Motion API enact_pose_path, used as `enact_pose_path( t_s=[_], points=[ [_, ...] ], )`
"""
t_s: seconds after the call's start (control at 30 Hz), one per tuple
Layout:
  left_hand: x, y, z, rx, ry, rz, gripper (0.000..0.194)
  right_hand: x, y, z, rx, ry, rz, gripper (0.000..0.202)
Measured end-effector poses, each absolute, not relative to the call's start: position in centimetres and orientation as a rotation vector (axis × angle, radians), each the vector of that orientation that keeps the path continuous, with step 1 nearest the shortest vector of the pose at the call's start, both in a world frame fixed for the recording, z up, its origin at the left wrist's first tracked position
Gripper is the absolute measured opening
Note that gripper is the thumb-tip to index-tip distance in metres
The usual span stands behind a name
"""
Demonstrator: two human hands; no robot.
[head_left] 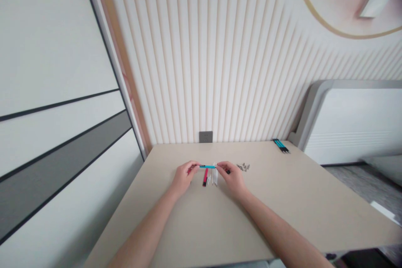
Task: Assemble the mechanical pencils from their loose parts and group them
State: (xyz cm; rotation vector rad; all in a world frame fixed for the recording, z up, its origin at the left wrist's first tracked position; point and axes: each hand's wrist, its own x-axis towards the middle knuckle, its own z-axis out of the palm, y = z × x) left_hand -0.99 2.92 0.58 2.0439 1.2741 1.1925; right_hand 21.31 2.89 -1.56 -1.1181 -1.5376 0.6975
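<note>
A blue pen barrel (207, 166) lies level between my two hands, just above the table. My left hand (185, 176) pinches its dark-clipped end. At the other end, the fingertips of my right hand (231, 176) are closed on the barrel's tip; any small part there is too tiny to make out. Below the barrel lie a red pen barrel (205, 177) with a black end and several thin white refills (215, 177). Small pale parts (209, 179) sit between them. Something red shows beside my left fingers, and something black is partly hidden under my right hand.
Small metallic parts (245, 167) are scattered beyond my right hand. Several blue and black pens (281, 146) lie together at the table's (298, 201) far right corner. A ribbed wall with a grey socket (206, 137) borders the back, a white cabinet (63, 155) the left.
</note>
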Motion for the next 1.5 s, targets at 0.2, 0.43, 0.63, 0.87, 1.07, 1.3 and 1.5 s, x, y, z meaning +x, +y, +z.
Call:
enact_pose_path(
  t_s=[0.2,0.43,0.63,0.87,1.07,1.3,1.5],
  points=[
    [-0.9,3.0,0.5,1.994,1.295,1.199,0.029,21.3,3.1,-1.6,-1.124,-1.541,0.682,0.034],
    [-0.8,2.8,0.8,1.952,1.273,1.241,0.028,21.3,3.0,-1.8,-1.127,-1.541,0.674,0.036],
    [-0.8,2.8,0.8,1.972,1.270,1.222,0.027,21.3,2.8,-1.5,-1.106,-1.562,0.691,0.033],
    [-0.9,3.1,-0.1,2.206,1.192,1.041,0.021,21.3,2.9,-1.5,-1.082,-1.556,0.689,0.035],
    [-1.0,3.2,-0.5,2.456,1.052,0.901,0.022,21.1,2.6,-1.3,-0.909,-1.669,0.651,0.028],
    [-1.0,3.0,-0.3,2.412,1.204,0.995,0.021,20.8,2.3,-2.0,-0.987,-1.784,0.519,0.042],
    [-1.2,3.3,-0.2,2.419,1.368,1.107,0.018,19.8,1.0,-1.5,-1.148,-2.233,0.185,0.030]
  ],
)
